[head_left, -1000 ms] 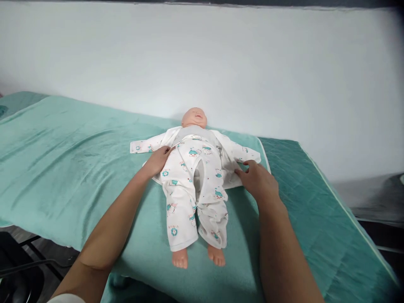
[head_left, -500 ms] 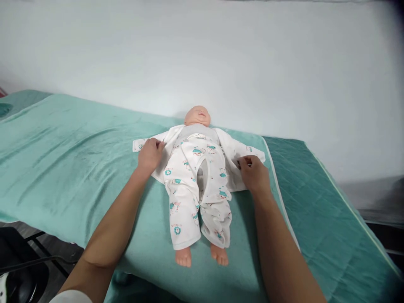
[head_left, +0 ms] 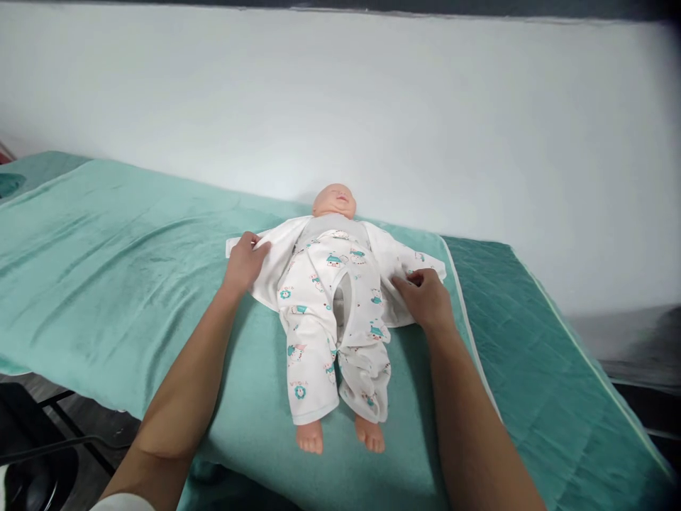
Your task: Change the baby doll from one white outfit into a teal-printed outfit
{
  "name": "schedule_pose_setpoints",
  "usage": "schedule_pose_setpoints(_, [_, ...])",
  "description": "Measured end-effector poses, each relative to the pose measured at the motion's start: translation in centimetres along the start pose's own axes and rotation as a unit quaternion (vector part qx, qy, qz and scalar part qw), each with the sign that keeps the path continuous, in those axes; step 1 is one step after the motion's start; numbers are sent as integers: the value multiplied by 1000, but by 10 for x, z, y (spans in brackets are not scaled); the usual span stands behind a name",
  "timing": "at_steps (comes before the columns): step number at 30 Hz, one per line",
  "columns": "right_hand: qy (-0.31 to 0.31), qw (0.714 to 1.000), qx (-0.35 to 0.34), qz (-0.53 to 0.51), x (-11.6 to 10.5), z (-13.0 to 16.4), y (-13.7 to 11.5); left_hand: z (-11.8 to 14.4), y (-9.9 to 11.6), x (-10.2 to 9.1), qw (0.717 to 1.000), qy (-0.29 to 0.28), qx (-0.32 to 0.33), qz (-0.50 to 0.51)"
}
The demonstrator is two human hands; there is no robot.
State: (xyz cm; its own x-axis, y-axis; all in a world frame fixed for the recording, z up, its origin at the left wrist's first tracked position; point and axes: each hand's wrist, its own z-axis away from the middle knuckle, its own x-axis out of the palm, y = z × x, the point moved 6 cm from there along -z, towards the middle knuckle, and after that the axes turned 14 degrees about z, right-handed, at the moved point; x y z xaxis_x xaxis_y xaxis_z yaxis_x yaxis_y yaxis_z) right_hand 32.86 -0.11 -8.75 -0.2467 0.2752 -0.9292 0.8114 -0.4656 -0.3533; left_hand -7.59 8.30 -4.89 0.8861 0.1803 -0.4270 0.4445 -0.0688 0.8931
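Note:
A baby doll [head_left: 334, 201] lies on its back, its head toward the wall and bare feet toward me. It wears a white baby shirt [head_left: 281, 255], spread wide at the front with both sleeves stretched outward, and white printed trousers [head_left: 308, 330] pulled high over the belly. At the sleeve on the left side, my left hand [head_left: 246, 264] is closed on the shirt cloth, its fingertips partly hidden. My right hand [head_left: 427, 297] pinches the shirt's other side, below the sleeve on the right.
A light green sheet [head_left: 133, 284] covers the bed under the doll. To the right lies a darker quilted cover [head_left: 537, 341]. A white wall [head_left: 340, 99] rises behind. At the lower left stands a black object [head_left: 32, 433] with a cable.
My left hand has shifted slightly left and outward along the sleeve. My right hand has moved a little down with the shirt cloth. The camera view has tilted up slightly.

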Motion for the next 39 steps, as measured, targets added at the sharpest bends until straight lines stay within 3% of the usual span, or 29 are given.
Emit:
schedule_pose_setpoints(4, [-5,997,22,69,-9,-4,22,-4,-10,-13,991,-3,-46,-125])
schedule_pose_setpoints(8, [-12,989,28,147,-14,-2,32,1,-7,-11,966,-42,-52,-250])
schedule_pose_setpoints(11, [56,986,-30,155,-23,8,9,10,4,-10,950,-36,-32,-307])
schedule_pose_setpoints(13, [130,982,-106,84,-30,19,-18,15,14,-11,948,-5,5,-317])
schedule_pose_setpoints(15, [140,978,-152,-34,-30,29,-40,19,26,-10,952,32,61,-297])
schedule_pose_setpoints(18, [36,978,-155,-136,-16,38,-62,23,35,4,975,-2,126,-185])
schedule_pose_setpoints(21, [-40,977,-180,-111,-6,45,-72,28,38,26,985,-92,148,-18])
schedule_pose_setpoints(24, [-73,971,-215,-72,-6,47,-73,31,41,39,975,-129,146,103])
schedule_pose_setpoints(28, [-202,944,-256,-42,-1,51,-69,32,41,45,963,-166,117,180])
schedule_pose_setpoints(30, [-288,925,-243,-55,5,55,-64,31,39,45,960,-174,97,197])
schedule_pose_setpoints(32, [-319,918,-214,-94,8,56,-61,30,38,45,960,-169,87,207])
schedule_pose_setpoints(34, [-254,942,-155,-157,5,48,-60,28,37,46,961,-153,96,208])
schedule_pose_setpoints(36, [-123,959,-91,-241,-2,38,-60,24,38,47,962,-139,115,206])
schedule_pose_setpoints(39, [19,937,-93,-337,-10,31,-72,19,39,52,954,-152,144,216])
